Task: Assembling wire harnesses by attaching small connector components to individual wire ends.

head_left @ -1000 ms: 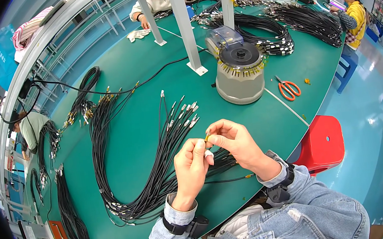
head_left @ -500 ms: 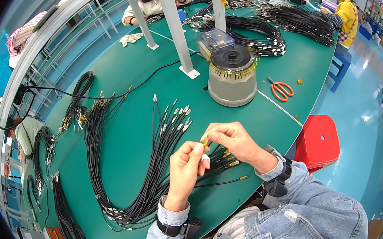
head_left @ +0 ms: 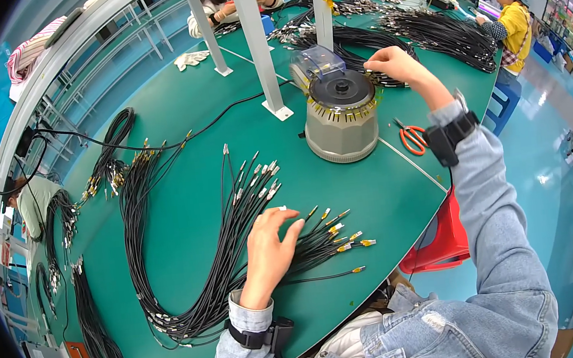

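Note:
My left hand hovers over a bundle of black cables, its thumb and fingers apart and nothing visible between them. A white wrap shows on one of its fingers. The bundle curves in a U, with white-tagged ends on the far side and yellow-wrapped ends just right of the hand. Up and to the right, my right hand reaches to the rim of a round tape dispenser with a black top. Its thumb and forefinger are pinched beside the yellow tape strips there; what lies between them is too small to see.
Orange-handled scissors lie right of the dispenser. Metal posts rise from the green table, and a power cord crosses it. More cable bundles lie left and far right. A red stool stands by the table edge. Other people work around it.
My hands were together, pinching a small yellow-wrapped piece. The right has swung up and away to the dispenser; the left has opened and lowered toward the cables, with the piece out of it.

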A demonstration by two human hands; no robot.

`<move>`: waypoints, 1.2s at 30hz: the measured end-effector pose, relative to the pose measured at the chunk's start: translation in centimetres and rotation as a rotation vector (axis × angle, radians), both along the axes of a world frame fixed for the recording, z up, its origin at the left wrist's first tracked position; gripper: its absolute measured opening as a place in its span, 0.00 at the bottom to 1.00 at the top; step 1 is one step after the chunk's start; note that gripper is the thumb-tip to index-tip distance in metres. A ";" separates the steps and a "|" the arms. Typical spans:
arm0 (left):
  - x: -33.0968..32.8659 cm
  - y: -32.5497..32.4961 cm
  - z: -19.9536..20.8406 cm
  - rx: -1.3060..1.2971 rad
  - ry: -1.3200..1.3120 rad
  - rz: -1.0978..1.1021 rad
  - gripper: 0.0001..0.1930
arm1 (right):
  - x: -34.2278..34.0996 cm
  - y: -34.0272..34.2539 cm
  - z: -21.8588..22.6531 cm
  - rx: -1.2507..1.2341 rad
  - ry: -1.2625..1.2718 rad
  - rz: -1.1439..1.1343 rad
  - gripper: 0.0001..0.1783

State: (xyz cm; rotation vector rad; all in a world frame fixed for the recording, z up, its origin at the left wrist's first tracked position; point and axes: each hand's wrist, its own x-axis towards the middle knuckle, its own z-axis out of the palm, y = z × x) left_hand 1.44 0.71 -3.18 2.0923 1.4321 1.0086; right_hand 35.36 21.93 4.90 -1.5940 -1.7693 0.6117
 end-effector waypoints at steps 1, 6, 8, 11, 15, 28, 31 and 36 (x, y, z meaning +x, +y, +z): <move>-0.4 0.2 -0.1 -0.001 0.001 0.004 0.08 | 0.1 0.7 0.1 -0.095 -0.093 0.000 0.16; -2.6 1.2 -0.4 -0.022 -0.033 0.083 0.08 | -0.2 2.1 0.8 -0.271 -0.134 0.068 0.19; -3.1 1.5 -0.4 -0.046 -0.064 0.119 0.08 | 0.3 2.3 1.0 -0.319 -0.077 0.082 0.18; -3.6 1.8 0.1 -0.110 -0.122 0.161 0.08 | 0.6 2.5 0.9 -0.330 -0.070 0.089 0.16; -4.7 2.2 -0.1 -0.130 -0.128 0.239 0.08 | -0.3 1.5 2.3 -0.273 -0.069 0.076 0.13; -4.8 3.3 -3.0 0.251 0.343 0.349 0.09 | -6.7 -8.4 1.3 -0.169 0.635 0.406 0.06; -5.2 3.4 -3.8 0.269 0.402 0.276 0.09 | -9.2 -10.7 -1.6 -0.258 0.802 0.416 0.06; -4.7 3.1 -3.4 0.150 0.122 0.268 0.07 | -13.7 -14.7 -6.4 -0.366 1.024 0.370 0.06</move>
